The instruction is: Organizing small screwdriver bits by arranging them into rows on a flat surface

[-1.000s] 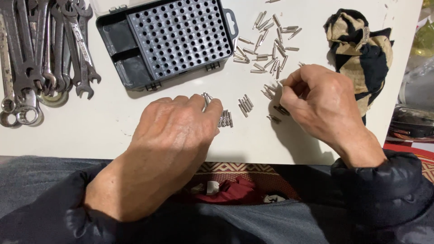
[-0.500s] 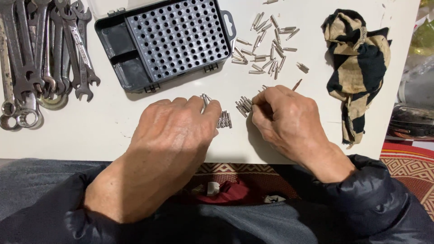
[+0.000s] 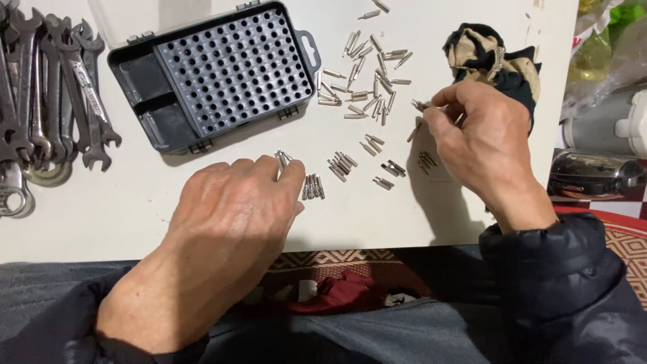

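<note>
My right hand (image 3: 482, 138) pinches small silver steel screwdriver bits (image 3: 422, 105) at its fingertips, more scattered beside, while my left hand (image 3: 232, 216) clamps another bundle (image 3: 282, 159); best kept pinched firmly, tips aligned, near the black perforated plastic bit case (image 3: 222, 71).

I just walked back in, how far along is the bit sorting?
Done: small groups of bits lie lined up near the table edge. In hand: the left hand holds a few bits, the right hand pinches some. Left: a loose pile remains, and the case looks empty.
</note>
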